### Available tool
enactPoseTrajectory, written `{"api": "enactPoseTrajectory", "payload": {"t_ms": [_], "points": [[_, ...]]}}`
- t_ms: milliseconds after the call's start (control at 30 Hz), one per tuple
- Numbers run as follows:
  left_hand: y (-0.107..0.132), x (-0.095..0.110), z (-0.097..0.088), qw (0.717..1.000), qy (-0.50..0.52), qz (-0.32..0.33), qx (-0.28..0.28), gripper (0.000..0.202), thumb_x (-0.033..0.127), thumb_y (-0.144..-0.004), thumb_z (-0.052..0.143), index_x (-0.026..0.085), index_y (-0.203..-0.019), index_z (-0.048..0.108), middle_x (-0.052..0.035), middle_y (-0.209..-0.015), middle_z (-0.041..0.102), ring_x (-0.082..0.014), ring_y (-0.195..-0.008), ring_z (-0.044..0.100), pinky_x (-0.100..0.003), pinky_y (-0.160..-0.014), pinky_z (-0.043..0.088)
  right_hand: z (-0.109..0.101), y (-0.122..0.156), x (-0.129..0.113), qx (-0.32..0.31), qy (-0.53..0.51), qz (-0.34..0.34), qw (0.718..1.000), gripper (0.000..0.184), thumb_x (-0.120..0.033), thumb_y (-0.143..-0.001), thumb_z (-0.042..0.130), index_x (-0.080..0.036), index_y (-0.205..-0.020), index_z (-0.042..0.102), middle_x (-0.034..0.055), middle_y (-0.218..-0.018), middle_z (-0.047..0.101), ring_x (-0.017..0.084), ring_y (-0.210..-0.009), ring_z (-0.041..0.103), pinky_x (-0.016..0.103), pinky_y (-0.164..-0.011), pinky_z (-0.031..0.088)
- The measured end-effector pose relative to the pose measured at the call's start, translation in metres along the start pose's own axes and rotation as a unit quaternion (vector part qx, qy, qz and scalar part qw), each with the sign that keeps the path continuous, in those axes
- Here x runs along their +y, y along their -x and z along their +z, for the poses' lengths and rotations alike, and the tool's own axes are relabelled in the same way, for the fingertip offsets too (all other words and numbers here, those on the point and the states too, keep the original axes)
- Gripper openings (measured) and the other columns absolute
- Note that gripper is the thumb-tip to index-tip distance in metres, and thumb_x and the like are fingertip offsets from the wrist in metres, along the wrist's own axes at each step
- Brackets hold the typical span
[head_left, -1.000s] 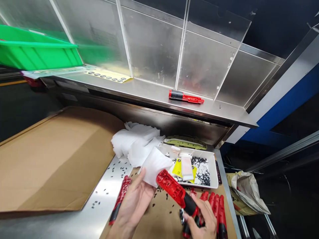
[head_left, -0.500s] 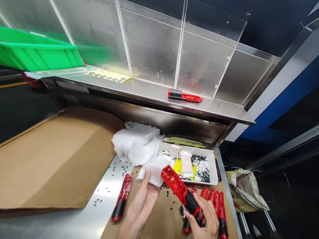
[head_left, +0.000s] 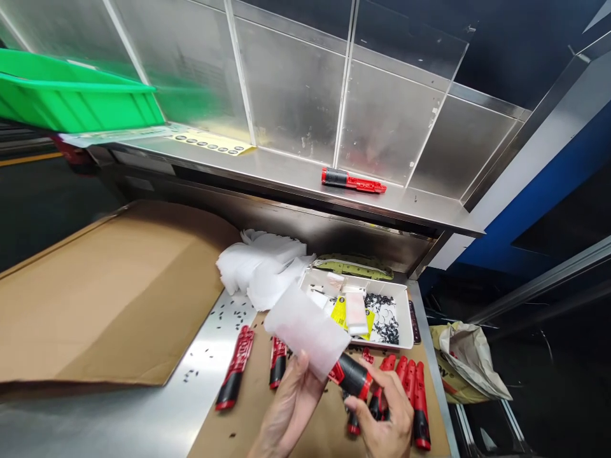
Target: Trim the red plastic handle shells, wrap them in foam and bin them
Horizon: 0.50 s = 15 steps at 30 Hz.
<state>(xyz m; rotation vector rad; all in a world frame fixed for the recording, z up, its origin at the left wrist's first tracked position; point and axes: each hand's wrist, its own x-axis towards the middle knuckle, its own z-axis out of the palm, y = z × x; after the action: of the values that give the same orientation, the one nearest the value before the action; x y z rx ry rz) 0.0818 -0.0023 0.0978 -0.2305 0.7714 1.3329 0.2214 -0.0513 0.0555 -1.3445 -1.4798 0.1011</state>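
Observation:
My right hand (head_left: 384,407) grips the black end of a red-and-black plastic tool housing (head_left: 356,376) with fingertips and thumb. A white foam bag (head_left: 305,321) covers the housing's red end, and a faint red tint shows through it. My left hand (head_left: 298,404) is closed on the bag's lower edge, thumb on top. Whether the housing lies inside the bag or behind it, I cannot tell. Below my right hand lie several similar housings (head_left: 420,407) in a row. Two more, one housing (head_left: 235,369) and another housing (head_left: 277,362), lie left of my left hand.
A pile of white foam bags (head_left: 262,261) sits at the back beside a white tray (head_left: 405,318) of small black parts. Cardboard (head_left: 105,299) covers the left. One housing (head_left: 353,180) rests on the metal shelf (head_left: 281,168). A green bin (head_left: 95,105) stands far left, a sack (head_left: 470,362) right.
The foam bag and the housing's red end have come together, the bag now covering that end. My left hand has moved right, uncovering another housing on the cardboard.

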Motion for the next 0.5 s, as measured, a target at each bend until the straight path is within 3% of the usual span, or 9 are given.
{"api": "enactPoseTrajectory", "payload": {"t_ms": [100, 167, 267, 333, 500], "points": [[0.008, -0.015, -0.012, 1.0, 0.005, -0.012, 0.0, 0.044, 0.004, -0.096, 0.036, 0.014, -0.137, 0.048, -0.0087, -0.089, 0.078, -0.0159, -0.078, 0.074, -0.024, -0.07, 0.06, -0.003, -0.007, -0.004, -0.012, 0.02, -0.016, 1.0, 0.047, -0.062, -0.086, 0.055, -0.021, -0.102, 0.069, 0.016, -0.12, 0.067, 0.03, -0.105, 0.064, 0.045, -0.088, 0.053], [0.015, -0.027, -0.021, 1.0, 0.006, -0.011, -0.012, 0.041, 0.003, -0.092, 0.046, 0.015, -0.13, 0.056, -0.0082, -0.092, 0.078, -0.0168, -0.079, 0.073, -0.025, -0.072, 0.059, -0.005, -0.011, -0.005, -0.02, 0.025, -0.046, 0.998, 0.045, -0.062, -0.086, 0.056, -0.021, -0.098, 0.069, 0.017, -0.127, 0.063, 0.031, -0.112, 0.062, 0.046, -0.089, 0.053], [0.024, -0.043, -0.036, 0.998, -0.002, -0.037, -0.053, 0.031, 0.007, -0.08, 0.069, 0.013, -0.111, 0.069, -0.0087, -0.095, 0.077, -0.019, -0.082, 0.072, -0.024, -0.075, 0.057, -0.009, -0.016, -0.003, -0.053, -0.001, -0.085, 0.995, 0.036, -0.055, -0.086, 0.062, -0.021, -0.096, 0.067, 0.014, -0.114, 0.07, 0.029, -0.107, 0.065, 0.041, -0.084, 0.056], [0.028, -0.047, -0.043, 0.996, 0.004, -0.057, -0.061, 0.025, 0.015, -0.077, 0.075, 0.01, -0.101, 0.072, -0.0115, -0.096, 0.077, -0.0213, -0.084, 0.071, -0.027, -0.076, 0.057, -0.011, -0.019, -0.003, -0.083, -0.027, -0.074, 0.993, 0.032, -0.051, -0.086, 0.063, -0.021, -0.096, 0.067, 0.0107, -0.101, 0.073, 0.026, -0.099, 0.068, 0.038, -0.082, 0.057], [0.035, -0.041, -0.061, 0.995, 0.095, -0.04, -0.009, 0.023, 0.031, -0.091, 0.06, 0.011, -0.1, 0.068, -0.0115, -0.091, 0.076, -0.0207, -0.071, 0.07, -0.03, -0.059, 0.055, -0.013, -0.021, -0.008, -0.219, -0.086, -0.095, 0.967, 0.036, -0.056, -0.086, 0.06, -0.022, -0.094, 0.066, 0.0062, -0.09, 0.073, 0.024, -0.087, 0.067, 0.036, -0.077, 0.056]]}}
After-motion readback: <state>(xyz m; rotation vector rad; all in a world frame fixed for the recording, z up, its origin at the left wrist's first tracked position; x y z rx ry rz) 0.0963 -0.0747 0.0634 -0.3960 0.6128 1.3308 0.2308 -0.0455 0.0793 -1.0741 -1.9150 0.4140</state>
